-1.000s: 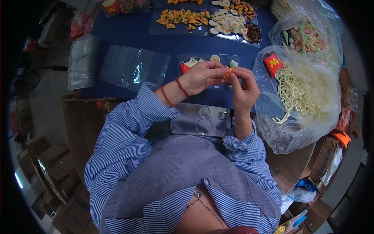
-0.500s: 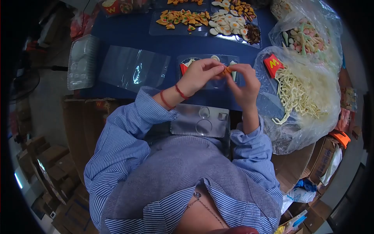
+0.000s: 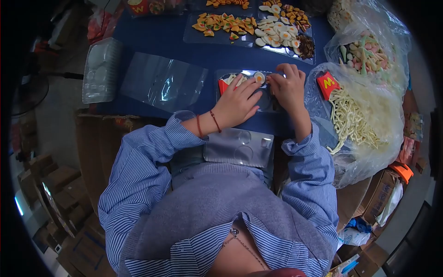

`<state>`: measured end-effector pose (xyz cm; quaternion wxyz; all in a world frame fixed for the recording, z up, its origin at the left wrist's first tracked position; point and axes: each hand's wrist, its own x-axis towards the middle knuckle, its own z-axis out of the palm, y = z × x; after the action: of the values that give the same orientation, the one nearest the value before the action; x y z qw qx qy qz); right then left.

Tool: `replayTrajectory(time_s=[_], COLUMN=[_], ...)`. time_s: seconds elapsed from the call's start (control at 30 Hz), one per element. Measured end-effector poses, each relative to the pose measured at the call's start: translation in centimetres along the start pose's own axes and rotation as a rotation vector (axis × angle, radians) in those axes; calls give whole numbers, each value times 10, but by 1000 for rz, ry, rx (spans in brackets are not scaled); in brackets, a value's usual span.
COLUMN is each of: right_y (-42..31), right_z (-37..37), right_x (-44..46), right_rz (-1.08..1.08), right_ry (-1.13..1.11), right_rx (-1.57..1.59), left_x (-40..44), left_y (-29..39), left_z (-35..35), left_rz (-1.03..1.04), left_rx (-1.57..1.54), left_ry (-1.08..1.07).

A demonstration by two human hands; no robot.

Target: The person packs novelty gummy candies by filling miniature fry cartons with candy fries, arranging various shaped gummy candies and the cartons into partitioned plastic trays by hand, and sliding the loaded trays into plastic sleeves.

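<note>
A clear plastic tray (image 3: 265, 105) lies on the blue table in front of me. My left hand (image 3: 236, 102) rests over its left part, fingers spread and nothing in them. Beside those fingertips are a small red fries box (image 3: 223, 87) with pale sticks and a toy fried egg (image 3: 259, 78). At the tray's right side, my right hand (image 3: 289, 87) is pinched on a small orange-brown piece (image 3: 268, 79), mostly covered by the fingers. What lies under both hands is hidden.
Toy pizza slices (image 3: 224, 24), more toy eggs (image 3: 278, 33) and other pieces sit on trays at the back. Clear film (image 3: 159, 83) and a stacked clear tray (image 3: 99, 71) lie left. On the right, a plastic bag holds pale fries (image 3: 350, 115) and a red box (image 3: 328, 84).
My hands have parted after being together on the orange-brown piece above the tray. The left has lowered and spread over the tray; the right has moved down to the tray's right side.
</note>
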<state>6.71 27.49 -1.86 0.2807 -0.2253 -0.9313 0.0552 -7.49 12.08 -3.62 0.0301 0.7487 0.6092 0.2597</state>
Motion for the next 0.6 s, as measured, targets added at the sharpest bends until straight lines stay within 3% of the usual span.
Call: replayTrajectory(time_s=[0.1, 0.17, 0.23, 0.3, 0.4, 0.43, 0.47, 0.53, 0.6], right_y=[-1, 5, 6, 8, -1, 6, 12, 5, -5], right_z=[-4, -4, -6, -5, 20, 36, 52, 79, 105], right_x=[4, 8, 23, 39, 76, 88, 103, 136, 153], right_rz=[-77, 283, 296, 257, 228, 153, 76, 124, 102], right_ry=[-53, -127, -65, -14, 17, -90, -195, -347, -266], right_rx=[-30, 249, 295, 305, 459, 372, 283, 218, 161], left_x=[-2, 1, 13, 42, 87, 97, 105, 110, 112], left_y=[-2, -5, -14, -49, -146, -171, -187, -205, -203], left_z=[0, -4, -19, -41, -53, -55, -53, -46, -42], left_rz=[62, 88, 107, -39, -350, -405, -403, -392, -412], left_rx=[82, 148, -57, -113, 174, 246, 249, 63, 105], left_ry=[0, 10, 25, 48, 41, 47, 49, 61, 61])
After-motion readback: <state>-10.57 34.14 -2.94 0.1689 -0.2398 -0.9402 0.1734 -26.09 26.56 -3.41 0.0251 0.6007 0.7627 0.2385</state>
